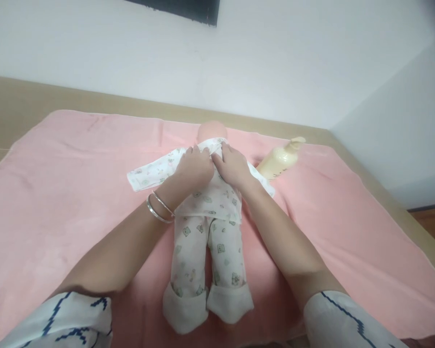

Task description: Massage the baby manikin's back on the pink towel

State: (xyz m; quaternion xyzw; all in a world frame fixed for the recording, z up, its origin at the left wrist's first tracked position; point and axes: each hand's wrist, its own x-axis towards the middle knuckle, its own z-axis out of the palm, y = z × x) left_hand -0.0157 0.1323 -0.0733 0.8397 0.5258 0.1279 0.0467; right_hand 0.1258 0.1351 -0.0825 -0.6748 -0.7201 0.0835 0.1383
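A baby doll (212, 130) lies on its back with its head toward the wall. It wears a white printed long-sleeved shirt (210, 200) and matching trousers (190, 253) with wide turned-up cuffs. At the upper chest, my left hand (194, 169) is closed, its curled fingers at the shirt front below the collar. Beside it, my right hand (233, 164) grips the shirt cloth near the neckline with thumb and fingers. One sleeve stretches out flat on the left; my right arm partly covers the other. The hands hide most of the shirt's front opening.
A pink blanket (76, 203) lies under the doll, on a wooden surface (94, 99) that shows at its edges. To the right of the doll a cream pump bottle (280, 160) lies tilted. Behind is a white wall with a dark panel (188, 8).
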